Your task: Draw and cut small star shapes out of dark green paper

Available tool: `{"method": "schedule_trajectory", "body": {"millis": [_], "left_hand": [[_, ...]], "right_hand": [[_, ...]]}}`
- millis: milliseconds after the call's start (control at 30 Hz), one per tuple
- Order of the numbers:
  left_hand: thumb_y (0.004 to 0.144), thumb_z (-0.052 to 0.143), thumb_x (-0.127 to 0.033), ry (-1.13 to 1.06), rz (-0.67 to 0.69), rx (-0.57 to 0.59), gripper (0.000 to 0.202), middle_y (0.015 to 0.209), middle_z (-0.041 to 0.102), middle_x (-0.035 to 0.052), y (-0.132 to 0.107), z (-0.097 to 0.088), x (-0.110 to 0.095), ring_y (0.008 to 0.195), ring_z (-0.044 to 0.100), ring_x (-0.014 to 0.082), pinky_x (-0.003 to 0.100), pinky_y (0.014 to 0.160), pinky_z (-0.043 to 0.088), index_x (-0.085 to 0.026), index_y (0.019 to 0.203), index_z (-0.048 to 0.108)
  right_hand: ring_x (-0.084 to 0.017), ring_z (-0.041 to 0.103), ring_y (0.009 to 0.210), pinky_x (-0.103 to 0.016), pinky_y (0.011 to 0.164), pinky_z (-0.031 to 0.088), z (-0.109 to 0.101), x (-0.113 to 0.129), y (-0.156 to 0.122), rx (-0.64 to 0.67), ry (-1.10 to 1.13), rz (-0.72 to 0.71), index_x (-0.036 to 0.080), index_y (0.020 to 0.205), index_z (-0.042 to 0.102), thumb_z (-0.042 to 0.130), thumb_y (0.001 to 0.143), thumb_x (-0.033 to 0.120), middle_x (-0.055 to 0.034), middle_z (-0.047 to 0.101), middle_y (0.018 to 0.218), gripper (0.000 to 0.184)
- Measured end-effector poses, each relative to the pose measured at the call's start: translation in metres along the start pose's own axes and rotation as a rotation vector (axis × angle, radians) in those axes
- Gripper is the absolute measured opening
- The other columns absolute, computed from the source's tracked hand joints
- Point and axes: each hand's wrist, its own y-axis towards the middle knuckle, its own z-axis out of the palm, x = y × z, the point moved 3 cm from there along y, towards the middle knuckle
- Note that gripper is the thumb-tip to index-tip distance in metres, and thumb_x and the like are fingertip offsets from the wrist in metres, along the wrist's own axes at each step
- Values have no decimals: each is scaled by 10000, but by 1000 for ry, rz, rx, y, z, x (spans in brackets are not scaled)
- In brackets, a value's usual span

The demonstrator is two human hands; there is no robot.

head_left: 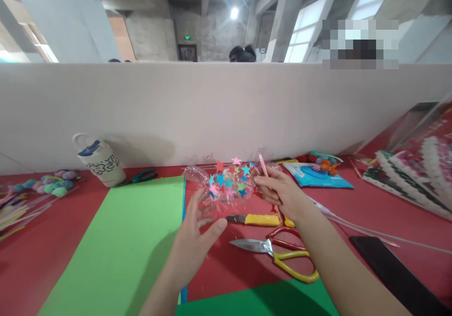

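Pinches a thin pink stick (263, 165) upright between thumb and forefinger of the right hand (280, 194), tip clear of the work, seemingly kept ready while the same hand steadies the right end of a clear plastic bottle (197, 174) covered in coloured star stickers (229, 180). Bottle on its side just above the red bench (52, 259), neck to the left; resting or lifted, hard to tell. Keeps the left hand (194, 240) open, fingers (203, 205) spread, apart from the bottle and cupped just below it, likely to support or turn it. Laid near, below the hands: yellow utility knife (259, 220), scissors (278, 252), green paper sheet (130, 240).
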Motion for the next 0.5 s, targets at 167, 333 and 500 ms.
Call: {"method": "schedule_trajectory", "body": {"millis": [167, 333, 500], "left_hand": [[644, 764, -425, -349, -88, -75, 696, 1328, 538, 102, -3, 6, -6, 1219, 487, 295, 390, 1015, 381, -228, 1266, 523], [600, 803, -326, -387, -166, -157, 582, 1044, 676, 29, -7, 5, -5, 1042, 590, 207, 294, 926, 431, -231, 1143, 616], [629, 776, -326, -359, -209, -102, 452, 937, 684, 24, -8, 10, -8, 845, 623, 168, 270, 793, 469, -199, 1045, 652]], "right_hand": [[-33, 156, 339, -190, 338, 104, 21, -9, -42, 74, 77, 79, 211, 721, 500, 688, 670, 352, 138, 301, 388, 240], [-29, 164, 379, -189, 348, 107, 25, -15, -60, 26, 27, 77, 209, 772, 507, 697, 719, 361, 117, 352, 523, 249], [-52, 246, 438, -200, 384, 187, 17, -14, -66, 6, -98, 24, 200, 848, 551, 672, 761, 368, 77, 415, 634, 225]]}}
